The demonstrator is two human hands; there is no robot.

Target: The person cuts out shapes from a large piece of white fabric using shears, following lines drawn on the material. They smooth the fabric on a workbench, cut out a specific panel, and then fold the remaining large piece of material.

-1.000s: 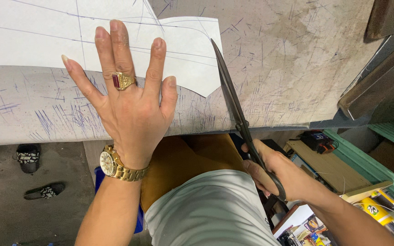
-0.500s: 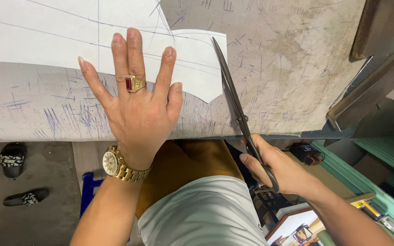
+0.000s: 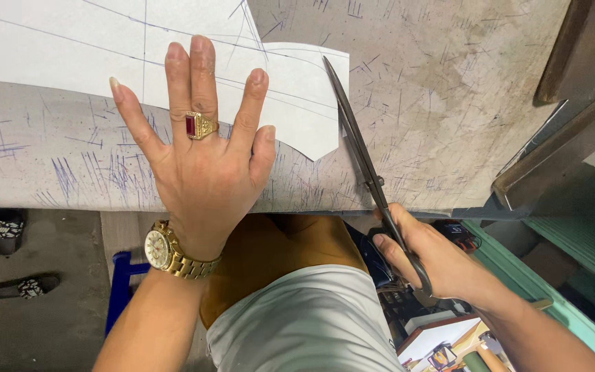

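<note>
My left hand [image 3: 201,155] lies flat with fingers spread on a worn grey worktable [image 3: 449,103], its fingertips pressing the lower edge of a white paper pattern [image 3: 56,55] marked with thin drawn lines. The hand wears a gold ring with a red stone and a gold wristwatch. My right hand [image 3: 435,258] is at the table's near edge, gripping the handles of long dark scissors [image 3: 359,148]. The blades point away from me and lie just right of the paper's pointed corner.
The tabletop is covered in pen scribbles and scratches. A dark wooden bar [image 3: 552,162] sits at the right edge of the table. Two sandals [image 3: 8,255] lie on the floor at left. A blue stool frame [image 3: 118,289] and cluttered boxes [image 3: 449,337] are below.
The view has shifted slightly. My right hand has drawn the scissors a little toward me along the paper's right corner. My left hand stays pressed on the paper.
</note>
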